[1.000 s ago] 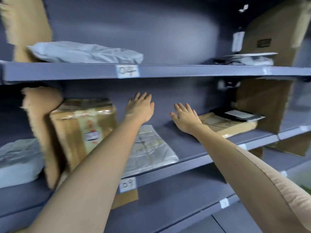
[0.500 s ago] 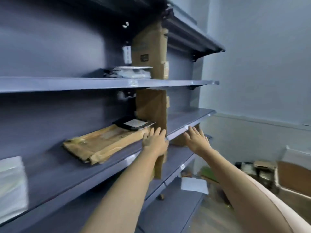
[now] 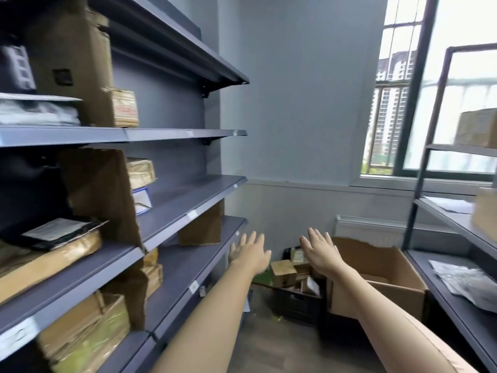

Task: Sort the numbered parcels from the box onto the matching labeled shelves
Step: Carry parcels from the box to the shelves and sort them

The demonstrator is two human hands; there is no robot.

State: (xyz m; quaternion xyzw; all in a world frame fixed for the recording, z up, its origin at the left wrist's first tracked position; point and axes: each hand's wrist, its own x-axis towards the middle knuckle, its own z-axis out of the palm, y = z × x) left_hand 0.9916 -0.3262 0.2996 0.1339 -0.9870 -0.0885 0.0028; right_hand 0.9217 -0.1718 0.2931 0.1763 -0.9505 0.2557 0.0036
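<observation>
Reaching left hand (image 3: pixel 250 253), right hand (image 3: pixel 321 253) (seemingly empty)

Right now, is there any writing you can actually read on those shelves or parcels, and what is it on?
None can be read.
White shelf-edge label: blurred.
Small shelf tag: too small.
Red print on the small carton: blurred.
Paper slip on the black parcel: blurred.
Both hands are empty.

Grey walls (image 3: pixel 295 103), bright barred window (image 3: pixel 390 103).
</observation>
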